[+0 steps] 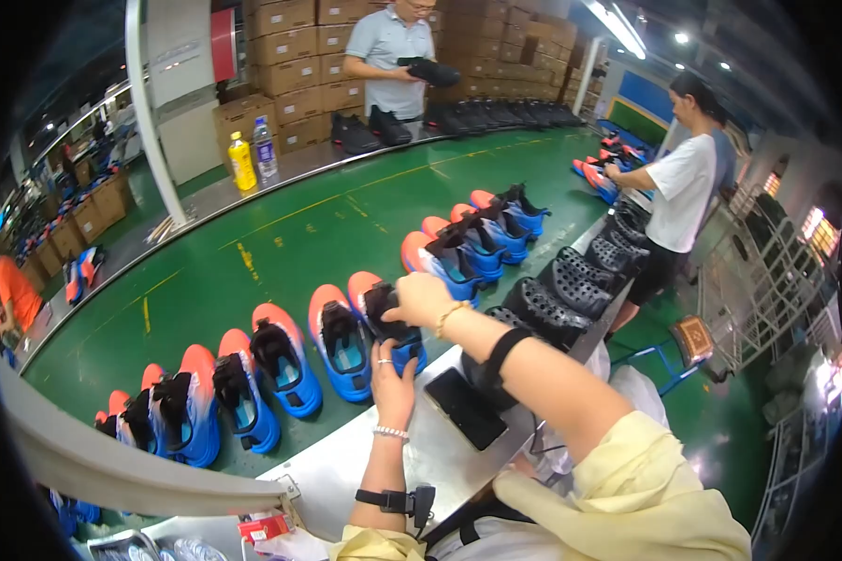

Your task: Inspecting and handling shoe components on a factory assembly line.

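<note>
Green belt, hands gripping blue-orange shoe at near edge

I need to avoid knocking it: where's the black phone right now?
In the head view the phone lies flat on the grey ledge, lower centre, just right of the left hand and under the right forearm.
</note>
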Demonstrator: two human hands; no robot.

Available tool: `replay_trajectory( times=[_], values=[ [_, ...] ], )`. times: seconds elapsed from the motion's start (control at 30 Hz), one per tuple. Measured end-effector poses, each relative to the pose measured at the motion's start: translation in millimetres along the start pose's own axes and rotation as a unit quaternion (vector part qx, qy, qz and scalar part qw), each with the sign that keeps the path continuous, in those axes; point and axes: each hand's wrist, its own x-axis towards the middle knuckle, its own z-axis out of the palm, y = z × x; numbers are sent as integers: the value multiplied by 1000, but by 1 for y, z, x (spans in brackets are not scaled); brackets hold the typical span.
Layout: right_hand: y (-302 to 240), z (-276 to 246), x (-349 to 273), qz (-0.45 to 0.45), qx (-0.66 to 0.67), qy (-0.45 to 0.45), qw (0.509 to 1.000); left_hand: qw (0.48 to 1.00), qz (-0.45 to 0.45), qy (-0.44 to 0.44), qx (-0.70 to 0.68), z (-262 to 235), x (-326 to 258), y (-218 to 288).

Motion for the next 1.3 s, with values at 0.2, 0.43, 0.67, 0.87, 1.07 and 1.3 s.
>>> replay_trajectory(
  times=[0.2, 0.43, 0.67, 0.87, 1.07, 1.3],
  values=[
    [-16, 68, 14, 76, -41, 36, 996, 1000, -9, 1, -4, -2, 3, 0],
    [-8, 106, 49, 130, 12, 75, 989, 996, -85, -3, -25, 9, 4, 7],
    [-17, 70, 27, 97, 40, -30, 994, 997, -43, 35, 49, 5, 4, 8],
    [-13, 67, 27, 51, 36, 20, 998, 999, -31, 24, -19, 10, 7, 2],
    [-10, 70, 35, -40, 44, 10, 998, 997, -64, 27, -19, 2, 6, 4],
    [3, 71, 37, 34, 82, 35, 995, 998, -16, 58, 20, 19, 10, 5]
  ],
)
